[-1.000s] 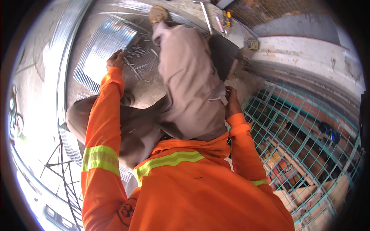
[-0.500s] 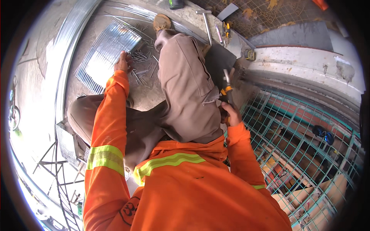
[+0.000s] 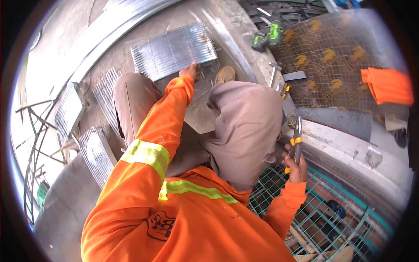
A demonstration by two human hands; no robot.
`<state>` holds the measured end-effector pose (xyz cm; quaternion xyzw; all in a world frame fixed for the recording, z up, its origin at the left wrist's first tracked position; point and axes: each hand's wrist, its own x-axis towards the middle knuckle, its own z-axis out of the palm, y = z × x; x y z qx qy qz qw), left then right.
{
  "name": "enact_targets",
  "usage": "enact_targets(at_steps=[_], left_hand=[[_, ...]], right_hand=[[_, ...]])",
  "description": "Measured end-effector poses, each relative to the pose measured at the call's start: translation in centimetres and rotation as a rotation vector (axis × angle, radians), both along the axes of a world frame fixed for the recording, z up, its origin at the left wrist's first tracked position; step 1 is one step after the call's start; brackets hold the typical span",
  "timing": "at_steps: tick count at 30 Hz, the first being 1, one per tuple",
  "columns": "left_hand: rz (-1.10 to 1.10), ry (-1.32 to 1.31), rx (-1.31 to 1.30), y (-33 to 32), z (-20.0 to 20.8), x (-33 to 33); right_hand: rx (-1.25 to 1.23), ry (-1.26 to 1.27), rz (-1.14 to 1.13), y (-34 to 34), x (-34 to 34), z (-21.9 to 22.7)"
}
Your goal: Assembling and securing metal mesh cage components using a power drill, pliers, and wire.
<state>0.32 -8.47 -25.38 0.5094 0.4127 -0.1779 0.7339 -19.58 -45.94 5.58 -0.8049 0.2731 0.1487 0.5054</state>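
Note:
A silvery ribbed metal panel (image 3: 172, 50) lies on the ground past my knees. My left hand (image 3: 190, 71) is at its near edge, toward the right corner, with the fingers closed on that edge; the fingertips are partly hidden. Out to the right, beside my right thigh, my right hand (image 3: 297, 168) is wrapped round the grey and yellow handles of snips (image 3: 298, 131). Their long metal jaws point up and away from me. Thin metal scraps (image 3: 203, 87) are scattered on the ground just beyond my left hand.
More ribbed metal pieces (image 3: 95, 155) lie at left, near a dark metal frame (image 3: 37, 131). Long metal channels (image 3: 104, 37) run behind. A green and black power tool (image 3: 275, 33), a hammer (image 3: 273, 74) and an orange cloth (image 3: 387, 86) are at right. Green wire mesh (image 3: 321, 218) is below my right arm.
My view has turned, shifting the scene. The snips have come up and out from beside my right thigh, and their jaws look closer together. My left hand stays at the panel's edge.

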Motion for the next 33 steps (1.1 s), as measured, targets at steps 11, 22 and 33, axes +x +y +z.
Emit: enact_targets(at_steps=[11,22,33], left_hand=[[0.493,0.226,-0.741,-0.9,1.2,-0.3],[0.49,0.098,-0.704,-2.3,0.1,-0.4],[0.2,-0.002,-0.478,-1.6,-0.2,-0.6]], right_hand=[[-0.393,-0.054,0.789,10.1,24.8,-12.8],[0.038,0.467,0.932,14.1,30.3,-25.2],[0.088,0.757,0.99,15.9,34.2,-24.7]])
